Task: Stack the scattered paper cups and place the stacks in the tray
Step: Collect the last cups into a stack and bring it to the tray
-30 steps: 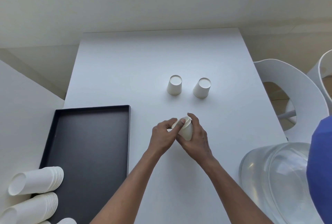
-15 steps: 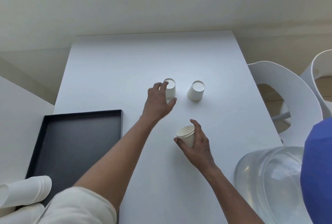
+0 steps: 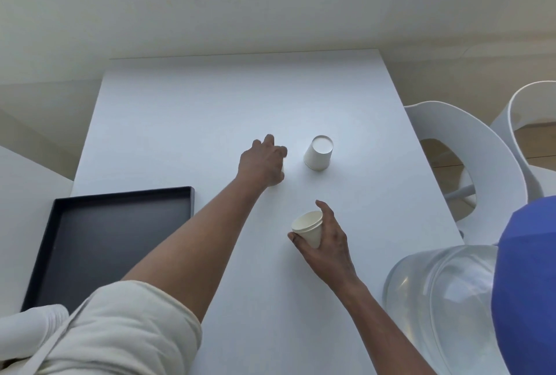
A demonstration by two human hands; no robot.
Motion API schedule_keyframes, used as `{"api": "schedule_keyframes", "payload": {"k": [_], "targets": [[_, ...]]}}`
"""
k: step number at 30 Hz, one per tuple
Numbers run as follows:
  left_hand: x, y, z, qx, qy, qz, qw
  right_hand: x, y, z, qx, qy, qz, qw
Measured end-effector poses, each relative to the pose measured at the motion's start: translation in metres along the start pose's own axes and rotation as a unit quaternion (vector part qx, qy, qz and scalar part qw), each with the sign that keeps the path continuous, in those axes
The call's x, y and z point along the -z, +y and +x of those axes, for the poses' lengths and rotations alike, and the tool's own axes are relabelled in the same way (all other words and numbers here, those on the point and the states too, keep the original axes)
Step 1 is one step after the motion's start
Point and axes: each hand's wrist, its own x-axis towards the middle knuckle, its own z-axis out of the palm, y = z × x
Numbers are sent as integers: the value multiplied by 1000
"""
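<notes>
While the right hand (image 3: pixel 326 243) grips a small cup stack (image 3: pixel 309 228) mid-table, the left hand (image 3: pixel 262 162) closes over an upturned cup (image 3: pixel 281 168). Another inverted cup (image 3: pixel 319 153) stands beside; the black tray (image 3: pixel 99 242) lies at the table's (image 3: pixel 210 104) left edge.

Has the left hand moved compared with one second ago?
Yes. The left hand left the right hand and its cup stack, reaching farther up the table.

we find no text, label, brand, number or sign that can be read anywhere in this view; every surface we see is plain and unmarked.
</notes>
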Motion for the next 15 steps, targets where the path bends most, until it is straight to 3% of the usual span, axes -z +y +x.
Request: {"api": "schedule_keyframes", "payload": {"k": [5, 8, 10, 12, 15], "targets": [[-19, -1, -28, 15, -53, -18, 998, -6, -2, -3, 1, -12, 2, 1000], [-30, -7, -46, 54, -33, -138, 988, -10, -4, -6, 18, -15, 4, 1000], [-36, -11, -62, 97, 20, -304, 948, -12, -6, -8, 27, -15, 6, 1000], [-40, -11, -79, 125, 73, -455, 878, -13, -9, -10, 35, -14, 4, 999], [-51, -8, -98, 142, 84, -580, 798, -15, -13, -11, 51, -12, 3, 999]]}}
